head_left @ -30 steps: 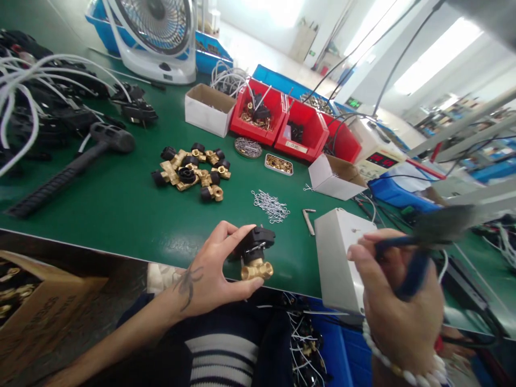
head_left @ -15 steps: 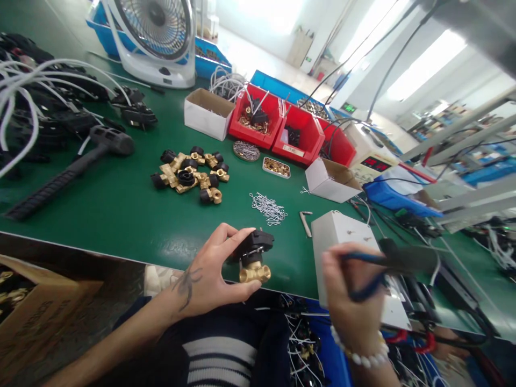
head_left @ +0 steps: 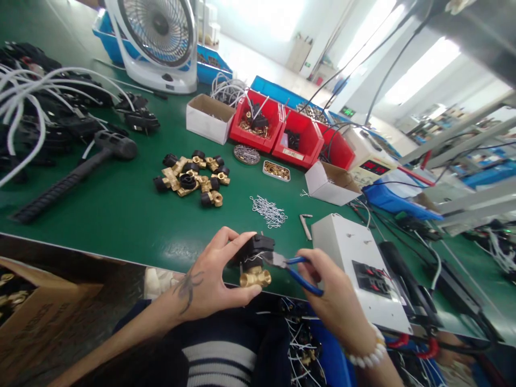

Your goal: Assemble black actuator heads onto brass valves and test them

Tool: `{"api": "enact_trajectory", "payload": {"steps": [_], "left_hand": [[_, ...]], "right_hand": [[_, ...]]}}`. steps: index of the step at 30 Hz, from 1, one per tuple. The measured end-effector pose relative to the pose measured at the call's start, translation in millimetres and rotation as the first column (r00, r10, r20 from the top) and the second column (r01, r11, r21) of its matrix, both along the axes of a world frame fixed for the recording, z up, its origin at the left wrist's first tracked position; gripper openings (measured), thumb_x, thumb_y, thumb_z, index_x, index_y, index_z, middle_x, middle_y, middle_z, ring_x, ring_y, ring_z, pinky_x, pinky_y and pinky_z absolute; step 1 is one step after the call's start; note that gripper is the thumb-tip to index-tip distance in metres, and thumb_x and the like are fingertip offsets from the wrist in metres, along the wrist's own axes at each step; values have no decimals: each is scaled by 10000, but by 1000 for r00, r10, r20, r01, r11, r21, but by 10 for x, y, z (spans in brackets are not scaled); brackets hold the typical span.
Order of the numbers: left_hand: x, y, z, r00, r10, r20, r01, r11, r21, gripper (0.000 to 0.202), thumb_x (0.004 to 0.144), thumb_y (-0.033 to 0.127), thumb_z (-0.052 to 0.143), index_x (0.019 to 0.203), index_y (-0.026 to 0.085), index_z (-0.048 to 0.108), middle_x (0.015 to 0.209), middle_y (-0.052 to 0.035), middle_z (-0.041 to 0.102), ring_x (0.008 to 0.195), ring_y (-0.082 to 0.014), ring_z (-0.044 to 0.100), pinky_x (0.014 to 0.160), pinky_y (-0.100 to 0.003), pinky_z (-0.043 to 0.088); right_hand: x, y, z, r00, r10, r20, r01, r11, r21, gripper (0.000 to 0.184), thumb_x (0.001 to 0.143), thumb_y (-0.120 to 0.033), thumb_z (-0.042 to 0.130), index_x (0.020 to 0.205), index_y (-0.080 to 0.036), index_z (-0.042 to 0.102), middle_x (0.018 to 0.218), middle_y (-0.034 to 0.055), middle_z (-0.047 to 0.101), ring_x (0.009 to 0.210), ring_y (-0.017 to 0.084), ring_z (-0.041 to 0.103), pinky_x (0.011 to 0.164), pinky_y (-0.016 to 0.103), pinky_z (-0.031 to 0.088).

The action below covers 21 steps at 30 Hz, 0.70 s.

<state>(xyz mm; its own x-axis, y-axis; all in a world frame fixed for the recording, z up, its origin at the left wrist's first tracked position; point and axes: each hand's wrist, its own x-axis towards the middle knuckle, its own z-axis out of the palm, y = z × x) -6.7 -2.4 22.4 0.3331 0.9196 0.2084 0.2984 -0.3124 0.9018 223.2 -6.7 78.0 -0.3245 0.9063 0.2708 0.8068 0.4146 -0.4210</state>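
Observation:
My left hand (head_left: 220, 274) grips a brass valve with a black actuator (head_left: 256, 263) at the table's front edge, thumb below and fingers on the black housing. Blue-handled pliers (head_left: 301, 270) are in my right hand (head_left: 332, 290), their jaws at a thin wire clip (head_left: 260, 257) on the valve's black neck. Whether the jaws are closed on the clip is hard to see. Beyond the valve lies a pile of silver hairpin clips (head_left: 269, 210). Several brass fittings with black collars (head_left: 193, 176) are grouped farther left.
A black hammer (head_left: 76, 174) and cabled black parts (head_left: 56, 102) lie at left. Red bins (head_left: 298, 141), a white box (head_left: 331, 183) and a small tray of brass bits (head_left: 276, 170) stand at the back. A grey control box (head_left: 358, 269) and an L-shaped metal tool (head_left: 306, 226) are on the right.
My right hand has moved left from over the grey box, bringing the pliers to the valve's clip. My left hand still holds the valve in nearly the same place.

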Motion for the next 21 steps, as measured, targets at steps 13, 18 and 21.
{"api": "enact_trajectory", "payload": {"steps": [13,18,21], "left_hand": [[32,-13,1,1000,7,10,-7,1000,20,700,725,314,716,1376,235,469,1120,-52,499,1005,-213,540,894,-378,513],[84,-34,5,999,34,-4,-33,997,71,687,719,302,704,1363,209,483,1101,-59,514,1001,-219,545,888,-377,512],[109,-46,9,999,35,-14,-34,997,74,679,713,286,688,1358,220,486,1086,-51,517,987,-214,555,880,-373,510]], "right_hand": [[-35,-37,1,982,-109,-155,95,991,-96,90,899,-199,561,985,-226,567,792,0,591,690,145,589,628,260,502],[-228,17,34,914,118,-389,-167,982,-93,149,912,-136,551,1006,-251,529,999,8,614,955,140,616,864,285,511],[-334,49,15,928,187,-323,-225,971,-85,153,916,-118,508,1005,-235,551,964,13,637,915,129,621,820,261,508]]}}
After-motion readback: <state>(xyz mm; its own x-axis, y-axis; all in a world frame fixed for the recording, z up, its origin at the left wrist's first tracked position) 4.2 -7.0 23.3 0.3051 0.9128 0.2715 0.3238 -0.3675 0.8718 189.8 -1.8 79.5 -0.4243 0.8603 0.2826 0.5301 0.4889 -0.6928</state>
